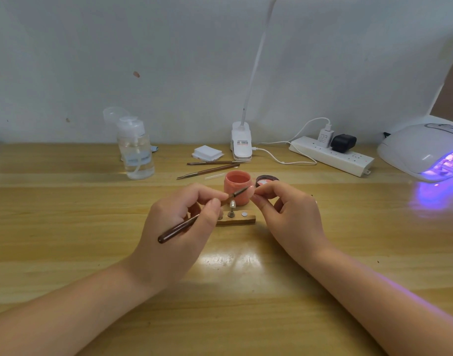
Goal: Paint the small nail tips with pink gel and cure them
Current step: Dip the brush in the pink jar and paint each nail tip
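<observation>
A brown-handled brush (194, 219) is gripped by the left hand (179, 222), its tip angled toward the right hand (284, 211); a small nail tip (253, 192), barely visible, is pinched there between fingertips; just beyond stands the open pink gel jar (237, 187); the lit curing lamp (425, 150) sits far right.

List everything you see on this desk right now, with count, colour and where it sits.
gel jar: one, pink, open, centre
jar lid: one, dark, right of jar
wooden holder: one, tan, before jar
spare brushes: two, brown, behind jar
pump bottle: one, clear, back left
wipes: one white stack, back centre
clip lamp: one, white, back centre
power strip: one, white, back right
curing lamp: one, white, lit violet, far right
brush: one, brown, in left hand
right hand: pinches something small, unclear
</observation>
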The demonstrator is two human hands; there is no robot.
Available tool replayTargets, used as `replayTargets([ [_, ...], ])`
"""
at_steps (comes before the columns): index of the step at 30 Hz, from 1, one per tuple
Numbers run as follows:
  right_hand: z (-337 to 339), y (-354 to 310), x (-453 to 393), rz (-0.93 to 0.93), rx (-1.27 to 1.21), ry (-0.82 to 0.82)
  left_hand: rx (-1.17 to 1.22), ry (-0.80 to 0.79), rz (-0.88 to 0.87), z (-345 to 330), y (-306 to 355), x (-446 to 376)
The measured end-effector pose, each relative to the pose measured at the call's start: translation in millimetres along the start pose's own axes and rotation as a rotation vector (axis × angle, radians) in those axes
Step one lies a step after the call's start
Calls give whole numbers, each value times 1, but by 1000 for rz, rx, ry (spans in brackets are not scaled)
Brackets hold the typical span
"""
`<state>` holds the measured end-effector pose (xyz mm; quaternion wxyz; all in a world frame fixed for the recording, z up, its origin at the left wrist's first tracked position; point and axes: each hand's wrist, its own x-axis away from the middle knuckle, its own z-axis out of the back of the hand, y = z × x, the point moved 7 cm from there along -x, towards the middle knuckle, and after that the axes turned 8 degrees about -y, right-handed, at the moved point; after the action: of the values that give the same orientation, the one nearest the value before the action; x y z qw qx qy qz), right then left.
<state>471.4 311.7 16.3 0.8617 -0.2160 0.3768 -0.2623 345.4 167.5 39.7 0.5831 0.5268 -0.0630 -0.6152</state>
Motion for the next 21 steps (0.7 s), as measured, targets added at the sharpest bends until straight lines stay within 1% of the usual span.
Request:
replayTargets([
  [3,-1,0,0,2,0,-5,-19,-21,29,-3,-2,-1],
  [6,-1,1,-1,-9,-1,-7,-34,-51,-6,-4,0,0],
  [8,-1,2,-1,-13,-7,-12,-4,-30,3,-2,-2,0],
  [11,-2,2,-1,-9,-23,-20,44,3,67,-2,-7,0],
  [14,-2,2,-1,-12,-30,-33,72,-16,72,-4,-8,2],
  [18,-2,0,-1,-3,-37,-31,131,24,72,-1,-8,2],
  [21,-2,2,-1,-11,-33,-30,106,-18,94,-6,-9,1],
])
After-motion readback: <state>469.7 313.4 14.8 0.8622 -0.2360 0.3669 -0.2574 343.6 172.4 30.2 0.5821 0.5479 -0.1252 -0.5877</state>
